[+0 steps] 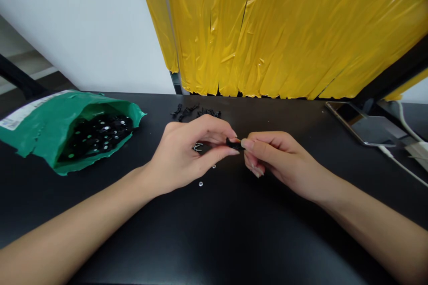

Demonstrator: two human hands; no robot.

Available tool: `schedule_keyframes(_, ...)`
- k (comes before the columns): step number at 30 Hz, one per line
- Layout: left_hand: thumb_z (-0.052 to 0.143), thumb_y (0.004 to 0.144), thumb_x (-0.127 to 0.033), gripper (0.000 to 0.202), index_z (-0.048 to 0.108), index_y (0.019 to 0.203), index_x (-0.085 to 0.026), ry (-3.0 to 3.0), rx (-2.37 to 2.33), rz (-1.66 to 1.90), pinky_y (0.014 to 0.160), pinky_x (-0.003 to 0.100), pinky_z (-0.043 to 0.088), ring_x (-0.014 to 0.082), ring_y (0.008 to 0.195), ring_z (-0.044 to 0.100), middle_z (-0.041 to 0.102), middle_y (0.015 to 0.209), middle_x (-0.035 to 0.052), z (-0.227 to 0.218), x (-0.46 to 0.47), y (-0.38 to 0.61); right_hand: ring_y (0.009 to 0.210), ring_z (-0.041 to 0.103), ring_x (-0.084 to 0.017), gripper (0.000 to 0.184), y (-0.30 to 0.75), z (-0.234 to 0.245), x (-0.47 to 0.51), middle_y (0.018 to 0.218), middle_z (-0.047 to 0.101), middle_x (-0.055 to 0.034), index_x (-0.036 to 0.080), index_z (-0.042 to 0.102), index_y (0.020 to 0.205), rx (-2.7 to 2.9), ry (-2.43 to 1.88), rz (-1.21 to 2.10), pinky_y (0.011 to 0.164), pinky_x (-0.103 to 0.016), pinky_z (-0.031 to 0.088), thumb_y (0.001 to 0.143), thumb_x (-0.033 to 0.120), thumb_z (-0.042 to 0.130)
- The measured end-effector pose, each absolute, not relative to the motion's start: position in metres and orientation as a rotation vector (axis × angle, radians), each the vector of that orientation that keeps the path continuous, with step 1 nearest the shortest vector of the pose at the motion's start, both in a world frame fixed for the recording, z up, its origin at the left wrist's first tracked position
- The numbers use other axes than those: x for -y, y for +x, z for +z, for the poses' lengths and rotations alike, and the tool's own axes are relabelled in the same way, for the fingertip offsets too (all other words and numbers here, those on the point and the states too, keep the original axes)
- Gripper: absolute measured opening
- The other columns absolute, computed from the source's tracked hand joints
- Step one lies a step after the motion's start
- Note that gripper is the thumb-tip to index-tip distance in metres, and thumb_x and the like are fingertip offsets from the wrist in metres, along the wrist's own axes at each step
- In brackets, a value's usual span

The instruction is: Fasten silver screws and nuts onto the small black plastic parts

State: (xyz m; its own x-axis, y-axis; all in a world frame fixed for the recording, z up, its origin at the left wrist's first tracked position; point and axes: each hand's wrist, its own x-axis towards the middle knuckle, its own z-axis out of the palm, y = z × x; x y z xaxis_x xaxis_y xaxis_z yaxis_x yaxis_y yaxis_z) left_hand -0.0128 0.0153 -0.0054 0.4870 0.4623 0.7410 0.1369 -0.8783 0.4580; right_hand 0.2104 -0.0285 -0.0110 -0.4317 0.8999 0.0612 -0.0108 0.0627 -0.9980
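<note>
Over the middle of the black table (214, 240), my left hand (187, 153) and my right hand (270, 158) meet fingertip to fingertip. Both pinch one small black part (234, 144) between thumb and forefinger. A few small metal screws (197, 146) lie just behind my left fingers. Two tiny silver washers (201, 183) rest on the table below my left hand.
A torn green bag (50, 129) full of black parts (100, 136) lies at the left. A row of small black pieces (195, 111) sits at the back. A phone (364, 127) and white cable (401, 164) are at the right, with yellow plastic strips (284, 31) hanging behind.
</note>
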Motion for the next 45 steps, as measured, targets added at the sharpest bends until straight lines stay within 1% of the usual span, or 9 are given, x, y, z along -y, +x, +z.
schedule_keyframes(7,0.086,0.086,-0.018,0.022,0.07,0.1,-0.021,2.412,-0.507,1.336,0.077,0.016,0.067,0.0107,0.072,0.079,0.08,0.088,-0.0024,-0.005,-0.014,-0.013,0.062,0.045,-0.012,0.043,0.212,-0.012,0.028,0.063,0.054,0.0038,0.02,0.063,0.071,1.603,-0.92,1.428,0.062,-0.03,0.034,0.108,0.042,0.059)
schedule_keyframes(14,0.083,0.089,-0.022,0.017,0.069,0.098,-0.023,2.458,-0.526,1.35,0.071,0.02,0.068,0.0143,0.074,0.081,0.081,0.087,-0.0024,-0.006,-0.014,-0.015,0.061,0.045,-0.013,0.045,0.213,-0.004,0.031,0.063,0.052,0.0024,0.021,0.062,0.07,1.77,-1.067,1.265,0.058,-0.03,0.033,0.106,0.048,0.061)
schedule_keyframes(18,0.084,0.088,-0.02,0.02,0.067,0.098,-0.023,2.54,-0.496,1.349,0.071,0.016,0.066,0.0126,0.074,0.081,0.08,0.087,-0.003,-0.004,-0.015,-0.015,0.06,0.042,-0.013,0.047,0.212,-0.001,0.033,0.063,0.048,0.0021,0.021,0.06,0.069,1.798,-1.108,1.22,0.055,-0.029,0.03,0.106,0.051,0.059)
schedule_keyframes(23,0.085,0.086,-0.017,0.025,0.065,0.101,-0.023,2.608,-0.469,1.332,0.071,0.015,0.064,0.0114,0.073,0.08,0.079,0.087,-0.0034,-0.004,-0.016,-0.015,0.06,0.039,-0.012,0.046,0.213,-0.004,0.032,0.062,0.044,0.0034,0.021,0.057,0.067,1.802,-1.092,1.221,0.056,-0.029,0.03,0.104,0.046,0.064)
schedule_keyframes(28,0.084,0.088,-0.02,0.028,0.062,0.104,-0.026,2.469,-0.472,1.365,0.075,0.017,0.065,0.0143,0.083,0.082,0.077,0.094,-0.0028,-0.009,-0.012,-0.014,0.06,0.041,-0.012,0.048,0.214,-0.004,0.033,0.062,0.048,0.003,0.02,0.058,0.067,1.8,-1.079,1.213,0.057,-0.03,0.03,0.105,0.049,0.062)
schedule_keyframes(32,0.085,0.088,-0.022,0.026,0.063,0.101,-0.028,2.505,-0.512,1.401,0.072,0.019,0.064,0.0147,0.082,0.082,0.078,0.09,-0.0056,-0.011,-0.01,-0.014,0.06,0.042,-0.011,0.051,0.215,-0.005,0.033,0.063,0.05,0.0026,0.02,0.058,0.067,1.786,-1.082,1.204,0.057,-0.031,0.031,0.106,0.052,0.06)
schedule_keyframes(35,0.084,0.09,-0.023,0.023,0.066,0.105,-0.027,2.607,-0.511,1.453,0.071,0.016,0.063,0.012,0.078,0.081,0.08,0.09,-0.0062,-0.011,-0.011,-0.014,0.06,0.042,-0.011,0.05,0.214,-0.006,0.032,0.062,0.05,0.003,0.019,0.058,0.066,1.767,-1.048,1.229,0.058,-0.031,0.032,0.107,0.049,0.06)
schedule_keyframes(40,0.083,0.091,-0.021,0.022,0.073,0.11,-0.025,2.657,-0.506,1.451,0.074,0.017,0.063,0.0109,0.079,0.081,0.084,0.098,-0.0054,-0.011,-0.013,-0.013,0.06,0.044,-0.011,0.046,0.213,-0.009,0.028,0.061,0.054,0.0037,0.019,0.058,0.066,1.695,-0.967,1.314,0.058,-0.03,0.032,0.106,0.042,0.063)
schedule_keyframes(45,0.075,0.097,-0.018,0.019,0.077,0.114,-0.025,2.714,-0.465,1.331,0.077,0.022,0.063,0.0128,0.085,0.081,0.085,0.104,-0.0012,-0.011,-0.016,-0.013,0.06,0.047,-0.012,0.043,0.213,-0.01,0.027,0.06,0.053,0.0032,0.019,0.06,0.066,1.575,-0.872,1.432,0.06,-0.028,0.036,0.107,0.034,0.061)
